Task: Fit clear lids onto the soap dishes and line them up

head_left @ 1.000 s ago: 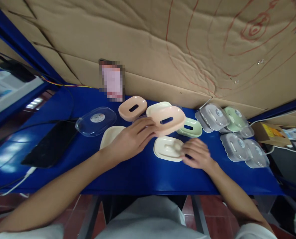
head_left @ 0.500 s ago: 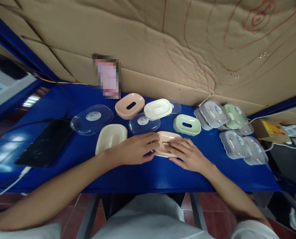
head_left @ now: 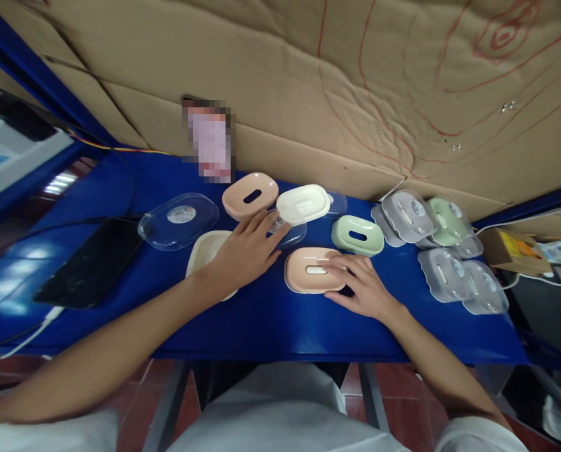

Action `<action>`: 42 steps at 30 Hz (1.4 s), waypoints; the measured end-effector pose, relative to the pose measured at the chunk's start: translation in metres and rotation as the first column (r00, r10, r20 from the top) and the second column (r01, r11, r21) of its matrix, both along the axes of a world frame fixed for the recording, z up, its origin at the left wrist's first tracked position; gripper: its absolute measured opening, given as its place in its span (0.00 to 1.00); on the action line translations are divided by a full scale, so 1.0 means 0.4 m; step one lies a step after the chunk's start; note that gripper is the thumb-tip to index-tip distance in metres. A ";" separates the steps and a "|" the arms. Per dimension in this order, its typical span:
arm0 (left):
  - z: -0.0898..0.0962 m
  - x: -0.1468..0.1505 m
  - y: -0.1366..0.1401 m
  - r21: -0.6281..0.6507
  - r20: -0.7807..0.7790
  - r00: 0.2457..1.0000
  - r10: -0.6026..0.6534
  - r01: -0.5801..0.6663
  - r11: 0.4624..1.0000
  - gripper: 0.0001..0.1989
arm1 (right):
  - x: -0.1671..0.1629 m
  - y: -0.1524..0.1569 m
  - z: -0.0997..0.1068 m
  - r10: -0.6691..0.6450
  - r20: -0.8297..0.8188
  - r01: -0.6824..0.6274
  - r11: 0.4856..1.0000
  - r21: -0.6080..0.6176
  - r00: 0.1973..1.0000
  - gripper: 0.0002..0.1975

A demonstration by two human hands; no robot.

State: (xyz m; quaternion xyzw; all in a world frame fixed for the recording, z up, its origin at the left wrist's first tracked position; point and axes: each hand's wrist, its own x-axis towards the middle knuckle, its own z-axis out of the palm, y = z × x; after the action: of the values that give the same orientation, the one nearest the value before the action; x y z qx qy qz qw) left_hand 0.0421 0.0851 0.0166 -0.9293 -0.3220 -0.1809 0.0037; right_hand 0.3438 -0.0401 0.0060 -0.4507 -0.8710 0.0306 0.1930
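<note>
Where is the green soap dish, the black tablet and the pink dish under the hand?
green soap dish [head_left: 358, 235], head view, on its top beside the slot
black tablet [head_left: 92, 263], head view, middle of its screen
pink dish [head_left: 303, 278], head view, its left top surface

The clear lid [head_left: 287, 231] is half covered by the left hand [head_left: 245, 251]. Behind it, an upright card [head_left: 209, 139] is pixelated, unreadable.

- Tray [head_left: 311, 278] lies between left hand [head_left: 247, 251] and right hand [head_left: 360, 287].
- Lid [head_left: 179, 220] left of both.
- Closed boxes [head_left: 443, 251] far right, on the table [head_left: 271, 320].
</note>
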 end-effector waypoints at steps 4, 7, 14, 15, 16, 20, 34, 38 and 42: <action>0.001 0.006 -0.014 -0.098 0.130 0.992 -0.007 0.020 0.995 0.23 | -0.003 -0.001 -0.018 -0.102 -0.095 0.101 0.995 -0.019 0.990 0.41; 0.008 0.014 -0.036 -0.118 0.233 0.965 -0.121 0.151 0.981 0.20 | -0.012 0.000 -0.035 -0.178 -0.174 0.185 0.982 0.025 0.968 0.48; 0.001 0.033 -0.068 0.019 0.158 0.876 -0.456 0.459 0.888 0.21 | -0.016 0.010 -0.031 -0.101 -0.022 0.102 0.993 0.053 0.995 0.43; 0.000 0.034 -0.068 0.014 0.158 0.868 -0.470 0.474 0.880 0.24 | -0.015 0.011 -0.030 -0.095 -0.026 0.097 0.993 0.067 0.995 0.43; -0.001 0.035 -0.069 0.009 0.161 0.861 -0.482 0.487 0.873 0.26 | -0.013 0.011 -0.029 -0.096 -0.035 0.099 0.991 0.091 0.995 0.44; -0.006 0.041 -0.071 0.055 0.228 0.833 -0.504 0.505 0.861 0.24 | -0.011 0.008 -0.031 -0.090 -0.026 0.094 0.980 0.176 0.996 0.42; -0.015 0.056 -0.078 0.074 0.185 0.879 -0.439 0.433 0.898 0.13 | -0.022 -0.007 -0.042 -0.100 -0.020 0.102 0.957 0.271 0.995 0.42; -0.015 0.046 -0.073 -0.016 0.112 0.950 -0.292 0.296 0.955 0.23 | 0.019 0.011 -0.028 -0.104 -0.030 0.108 0.956 0.274 0.994 0.34; -0.001 0.036 -0.079 -0.071 0.057 0.908 -0.416 0.419 0.905 0.26 | 0.082 0.030 -0.008 -0.502 -0.086 0.504 0.815 0.286 0.861 0.19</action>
State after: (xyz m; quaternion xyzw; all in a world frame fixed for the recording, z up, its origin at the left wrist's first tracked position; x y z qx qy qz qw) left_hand 0.0566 0.0535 0.0163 -0.9721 -0.1229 -0.1832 -0.0797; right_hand 0.3764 -0.0281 0.0028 -0.6300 -0.7149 -0.1517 0.2628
